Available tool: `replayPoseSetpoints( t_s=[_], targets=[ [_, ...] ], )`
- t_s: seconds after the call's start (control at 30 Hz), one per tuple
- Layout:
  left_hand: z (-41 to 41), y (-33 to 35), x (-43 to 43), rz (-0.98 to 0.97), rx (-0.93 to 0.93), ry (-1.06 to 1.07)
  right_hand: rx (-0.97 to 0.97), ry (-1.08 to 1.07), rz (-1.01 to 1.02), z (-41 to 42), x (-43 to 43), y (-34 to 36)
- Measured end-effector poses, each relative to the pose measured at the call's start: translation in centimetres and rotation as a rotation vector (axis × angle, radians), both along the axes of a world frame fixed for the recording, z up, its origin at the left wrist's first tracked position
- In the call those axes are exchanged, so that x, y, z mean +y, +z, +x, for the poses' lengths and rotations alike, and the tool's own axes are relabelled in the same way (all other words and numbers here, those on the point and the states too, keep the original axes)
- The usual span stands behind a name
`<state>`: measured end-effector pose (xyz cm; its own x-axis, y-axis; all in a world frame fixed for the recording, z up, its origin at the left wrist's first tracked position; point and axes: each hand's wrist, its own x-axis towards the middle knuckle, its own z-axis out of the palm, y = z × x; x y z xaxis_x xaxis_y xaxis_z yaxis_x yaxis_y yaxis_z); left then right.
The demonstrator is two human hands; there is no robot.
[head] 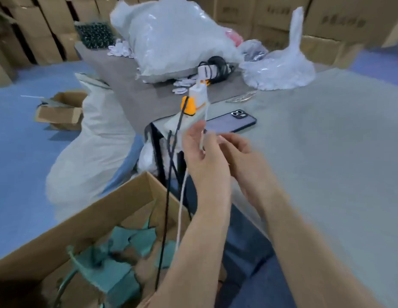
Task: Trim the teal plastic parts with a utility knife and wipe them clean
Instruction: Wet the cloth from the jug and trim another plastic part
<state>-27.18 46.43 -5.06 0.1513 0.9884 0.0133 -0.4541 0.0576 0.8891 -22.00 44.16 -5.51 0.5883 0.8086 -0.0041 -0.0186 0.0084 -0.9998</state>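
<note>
Several teal plastic parts (118,258) lie heaped in an open cardboard box (93,207) at the lower left. Above the box's far corner, at the table's left edge, my left hand (204,161) pinches a white cable (181,203) that hangs from a white and orange power strip (194,101). My right hand (240,152) is just beside it, its curled fingers reaching to the same cable. Motion blur hides whether they grip it. Neither hand touches the teal parts.
A grey table (327,141) fills the right side, with a phone (229,123) near my hands and big plastic bags (171,36) further back. A black cable (169,185) hangs down into the box. A white sack (93,141) and a small carton (60,112) stand on the blue floor.
</note>
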Motion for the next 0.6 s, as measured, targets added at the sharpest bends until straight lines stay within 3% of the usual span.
replayPoseSetpoints(
  t_s=[0.1, 0.2, 0.43, 0.53, 0.6],
  targets=[
    [5.2, 3.4, -4.9, 0.125, -0.123, -0.273, -0.028, -0.237, 0.155, 4.7, -7.1, 3.7],
    [10.5, 5.9, -11.8, 0.1, -0.169, -0.658, -0.072, -0.544, 0.225, 8.7, -16.3, 6.0],
    [19.0, 6.2, -33.1, -0.043, 0.044, -1.415, -0.01, -1.325, 0.24, 11.8, -38.5, 4.7],
    [20.6, 4.5, -41.1, -0.089, 0.149, -1.617, 0.049, -1.608, 0.205, 12.4, -45.6, 2.4],
    [21.9, 3.2, -45.1, -0.008, 0.247, -1.663, 0.118, -1.706, 0.197, 13.2, -48.6, 0.9]
  ],
)
